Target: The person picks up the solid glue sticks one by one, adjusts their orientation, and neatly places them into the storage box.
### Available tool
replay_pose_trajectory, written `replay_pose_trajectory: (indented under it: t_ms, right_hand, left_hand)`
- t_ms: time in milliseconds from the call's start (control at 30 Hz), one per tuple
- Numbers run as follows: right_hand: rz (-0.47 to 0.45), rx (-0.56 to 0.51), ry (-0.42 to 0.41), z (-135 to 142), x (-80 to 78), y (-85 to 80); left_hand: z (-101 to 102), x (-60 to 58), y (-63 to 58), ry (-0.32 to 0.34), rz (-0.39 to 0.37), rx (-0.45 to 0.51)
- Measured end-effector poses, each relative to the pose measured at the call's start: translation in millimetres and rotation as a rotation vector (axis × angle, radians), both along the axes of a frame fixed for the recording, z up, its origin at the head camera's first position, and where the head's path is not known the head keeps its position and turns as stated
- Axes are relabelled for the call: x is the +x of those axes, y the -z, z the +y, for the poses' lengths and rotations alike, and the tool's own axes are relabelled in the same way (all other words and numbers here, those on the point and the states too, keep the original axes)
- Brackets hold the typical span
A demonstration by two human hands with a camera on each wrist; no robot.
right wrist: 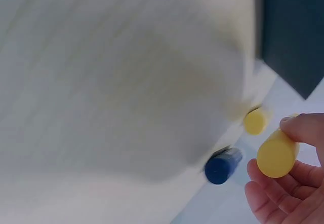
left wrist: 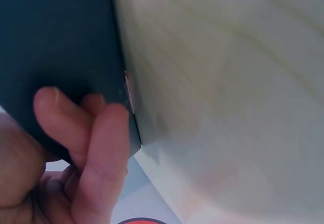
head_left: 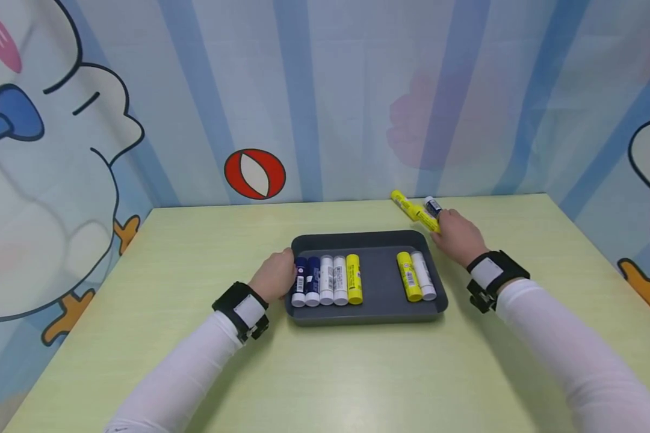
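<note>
A dark grey tray (head_left: pixel 379 316) sits on the table, holding upright-lying rows of glue sticks. On its left side are two navy-capped glue sticks (head_left: pixel 306 281), two white ones (head_left: pixel 333 280) and a yellow one (head_left: pixel 354 279). A yellow glue stick (head_left: pixel 408 276) and a white one (head_left: pixel 424 275) lie together at the right. My left hand (head_left: pixel 274 275) holds the tray's left side, fingers against the outer wall (left wrist: pixel 76 57). Beyond the tray's far right corner, my right hand (head_left: pixel 458 236) pinches a yellow glue stick (right wrist: pixel 276 155) between thumb and fingers.
Another yellow glue stick (head_left: pixel 404 204) and a navy glue stick (head_left: pixel 433 206) lie near the table's back edge, close to my right hand. Behind the pale table (head_left: pixel 346 379) stands a striped blue backdrop (head_left: pixel 346 108) with cartoon prints.
</note>
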State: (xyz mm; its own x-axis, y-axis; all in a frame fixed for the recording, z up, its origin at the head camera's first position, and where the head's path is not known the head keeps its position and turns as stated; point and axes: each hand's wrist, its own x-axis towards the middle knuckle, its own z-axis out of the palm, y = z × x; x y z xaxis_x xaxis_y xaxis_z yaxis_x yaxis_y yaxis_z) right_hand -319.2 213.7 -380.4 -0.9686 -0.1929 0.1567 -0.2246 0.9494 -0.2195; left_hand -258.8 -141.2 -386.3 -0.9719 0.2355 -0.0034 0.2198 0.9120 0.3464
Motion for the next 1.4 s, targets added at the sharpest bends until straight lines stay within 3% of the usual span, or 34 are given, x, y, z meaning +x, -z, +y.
replay_pose_trajectory:
  t_ms: [400, 533, 733, 833, 967, 1400]
  right_hand:
    - [0.046, -0.033, -0.090, -23, 12.2, -16.7]
    - [0.062, -0.028, -0.132, -31, 18.7, -18.7]
    - [0.026, -0.020, -0.176, -47, 29.2, -20.3]
    - [0.027, -0.021, -0.211, -54, 34.6, -19.5]
    - [0.053, -0.009, -0.276, -62, 42.3, -18.5]
    - [0.061, 0.023, -0.412, -88, 69.7, -20.8]
  left_hand:
    - [-9, -9.4, 9.2, -0.018, -0.104, 0.142]
    - [-11, -8.8, 4.0, -0.023, -0.116, 0.111]
    - [-16, -5.6, -6.6, 0.000, 0.066, -0.206]
    - [-18, -5.3, -10.2, 0.016, 0.193, -0.301]
    - [-17, -5.7, -13.7, 0.067, 0.311, -0.318]
    - [10, 5.3, -22.2, 0.354, 0.524, -0.338]
